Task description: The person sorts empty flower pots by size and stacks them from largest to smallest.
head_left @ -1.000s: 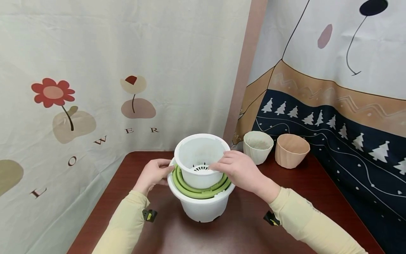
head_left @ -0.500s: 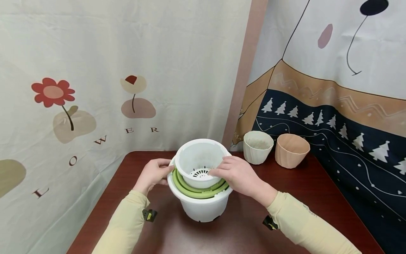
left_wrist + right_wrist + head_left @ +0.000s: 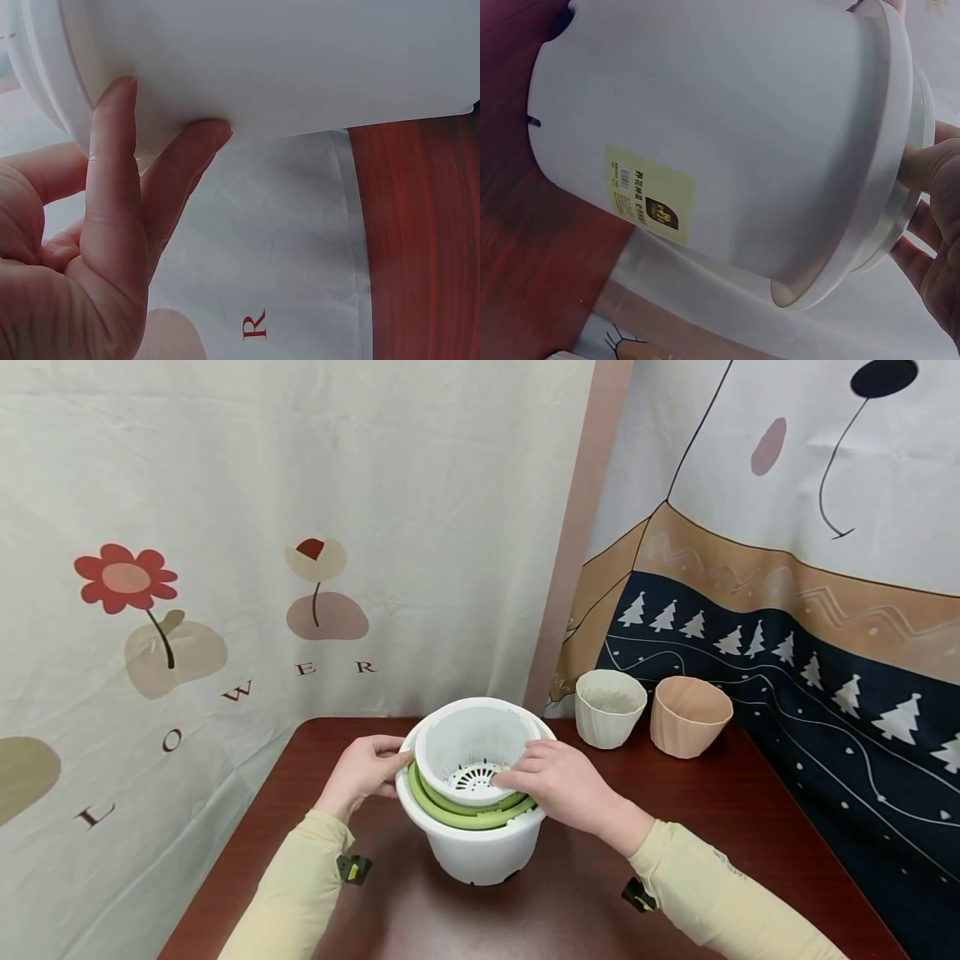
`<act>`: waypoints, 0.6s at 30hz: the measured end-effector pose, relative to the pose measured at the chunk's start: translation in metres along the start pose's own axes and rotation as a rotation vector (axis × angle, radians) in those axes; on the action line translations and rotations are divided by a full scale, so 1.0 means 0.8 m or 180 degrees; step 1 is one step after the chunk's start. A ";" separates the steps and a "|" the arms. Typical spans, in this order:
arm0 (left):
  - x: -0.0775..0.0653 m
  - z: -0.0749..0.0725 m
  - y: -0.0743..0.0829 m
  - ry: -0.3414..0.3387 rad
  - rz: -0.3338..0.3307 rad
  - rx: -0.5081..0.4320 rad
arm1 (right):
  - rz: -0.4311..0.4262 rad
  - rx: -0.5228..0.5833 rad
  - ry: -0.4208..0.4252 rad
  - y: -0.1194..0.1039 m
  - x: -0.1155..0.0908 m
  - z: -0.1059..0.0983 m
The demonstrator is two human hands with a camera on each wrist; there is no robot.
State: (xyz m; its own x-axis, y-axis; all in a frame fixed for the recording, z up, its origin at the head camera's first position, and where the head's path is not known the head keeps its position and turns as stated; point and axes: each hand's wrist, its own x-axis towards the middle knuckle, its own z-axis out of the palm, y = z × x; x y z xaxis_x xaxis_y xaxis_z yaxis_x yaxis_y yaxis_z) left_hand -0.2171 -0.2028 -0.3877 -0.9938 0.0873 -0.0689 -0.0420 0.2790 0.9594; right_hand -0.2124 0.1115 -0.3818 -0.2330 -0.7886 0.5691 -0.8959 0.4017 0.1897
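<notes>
A large white flowerpot (image 3: 483,856) stands upright on the table, in the middle of the head view. Green pot rims (image 3: 459,818) show nested inside it. Within these sits a smaller white flowerpot (image 3: 471,727), slightly tilted, with slots in its bottom. My left hand (image 3: 362,772) grips the large pot's rim at its left side; in the left wrist view its fingertips touch the white wall (image 3: 300,67) below the rim. My right hand (image 3: 558,781) pinches the small pot's wall on the right. A yellow label (image 3: 651,196) marks the large pot's side in the right wrist view.
Behind and to the right stand a pale green-white fluted pot (image 3: 611,714) and a peach fluted pot (image 3: 686,727). The dark red table (image 3: 615,893) ends at a printed curtain (image 3: 450,527) at the back and a patterned cloth on the right.
My right hand has lowered the small white flowerpot deeper into the green nest, moving down a little. The left hand and the large flowerpot have stayed in place.
</notes>
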 end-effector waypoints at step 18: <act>0.000 0.000 0.000 0.0013 -0.0008 -0.0005 | -0.0084 0.0166 -0.0286 0.005 -0.001 -0.009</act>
State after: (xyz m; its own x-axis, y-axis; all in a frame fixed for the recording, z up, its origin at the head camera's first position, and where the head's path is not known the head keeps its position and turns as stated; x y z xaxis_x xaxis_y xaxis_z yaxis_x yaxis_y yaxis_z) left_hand -0.2171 -0.2024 -0.3876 -0.9941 0.0827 -0.0702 -0.0447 0.2777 0.9596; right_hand -0.2127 0.1171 -0.3755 -0.2401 -0.8381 0.4898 -0.9201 0.3574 0.1604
